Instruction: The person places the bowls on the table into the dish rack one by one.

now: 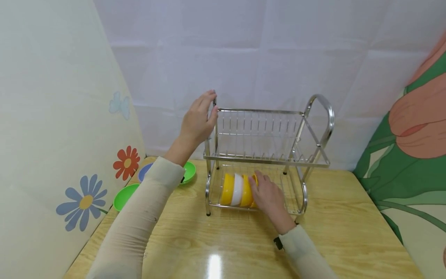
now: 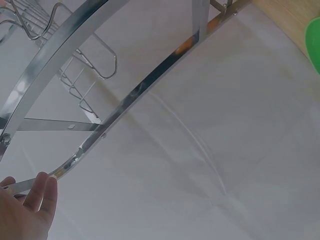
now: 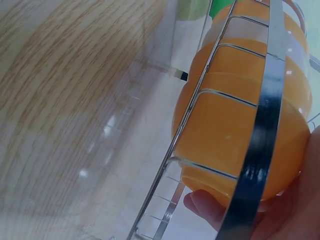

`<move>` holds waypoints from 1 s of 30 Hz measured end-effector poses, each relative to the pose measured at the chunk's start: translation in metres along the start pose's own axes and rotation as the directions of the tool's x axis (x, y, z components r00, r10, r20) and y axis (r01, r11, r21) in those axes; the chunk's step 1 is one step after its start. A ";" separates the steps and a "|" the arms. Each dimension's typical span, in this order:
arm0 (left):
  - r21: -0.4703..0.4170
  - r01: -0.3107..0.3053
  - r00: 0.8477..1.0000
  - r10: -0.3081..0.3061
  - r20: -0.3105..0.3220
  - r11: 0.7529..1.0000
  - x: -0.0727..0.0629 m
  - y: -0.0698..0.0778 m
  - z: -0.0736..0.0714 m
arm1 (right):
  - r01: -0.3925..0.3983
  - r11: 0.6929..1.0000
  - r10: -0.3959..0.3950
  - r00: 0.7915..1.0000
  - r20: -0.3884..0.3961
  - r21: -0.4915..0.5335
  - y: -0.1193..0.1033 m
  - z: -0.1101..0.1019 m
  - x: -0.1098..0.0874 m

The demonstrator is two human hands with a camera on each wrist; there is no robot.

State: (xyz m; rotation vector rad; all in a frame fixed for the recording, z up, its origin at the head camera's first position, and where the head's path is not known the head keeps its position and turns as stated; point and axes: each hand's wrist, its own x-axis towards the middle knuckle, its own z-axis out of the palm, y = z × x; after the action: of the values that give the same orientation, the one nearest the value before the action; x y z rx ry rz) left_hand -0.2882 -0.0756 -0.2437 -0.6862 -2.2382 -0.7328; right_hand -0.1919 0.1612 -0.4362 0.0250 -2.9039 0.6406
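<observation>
A two-tier metal dish rack point(image 1: 266, 160) stands on the wooden table. My left hand point(image 1: 198, 120) grips the top of its left handle, fingers curled round the bar point(image 2: 75, 159) in the left wrist view. On the lower tier, a yellow bowl point(image 1: 227, 190), a white bowl point(image 1: 238, 190) and more yellow bowls point(image 1: 246, 192) stand on edge in a row. At the right end of that row, my right hand point(image 1: 270, 195) holds the last yellow bowl point(image 3: 215, 135), its fingers and thumb round the rim. This hand hides much of that bowl in the head view.
Left of the rack, a green bowl point(image 1: 125, 197), a blue bowl point(image 1: 143, 171) and another green bowl point(image 1: 189, 172) sit on the table, partly behind the left forearm. White cloth point(image 1: 209, 58) hangs behind the rack, with a flowered panel point(image 1: 83, 155) at the left.
</observation>
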 end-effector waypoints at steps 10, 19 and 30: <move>-0.007 0.008 1.000 -0.008 0.010 1.000 -0.002 0.000 0.002 | -0.021 0.999 0.021 1.000 -0.004 0.025 0.000 0.001 -0.002; -0.021 -0.009 1.000 0.009 -0.011 1.000 -0.001 0.002 0.004 | 0.009 0.999 -0.007 0.999 -0.048 0.038 0.002 -0.015 -0.006; -0.032 -0.011 1.000 0.010 -0.024 0.999 0.000 0.004 0.007 | 0.101 0.992 -0.096 0.992 -0.078 0.069 -0.001 -0.045 -0.021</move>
State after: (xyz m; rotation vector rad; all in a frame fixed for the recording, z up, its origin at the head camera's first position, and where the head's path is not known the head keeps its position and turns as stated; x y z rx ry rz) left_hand -0.2883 -0.0678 -0.2472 -0.7007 -2.2034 -0.7699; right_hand -0.1640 0.1786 -0.3984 0.1493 -2.7868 0.7140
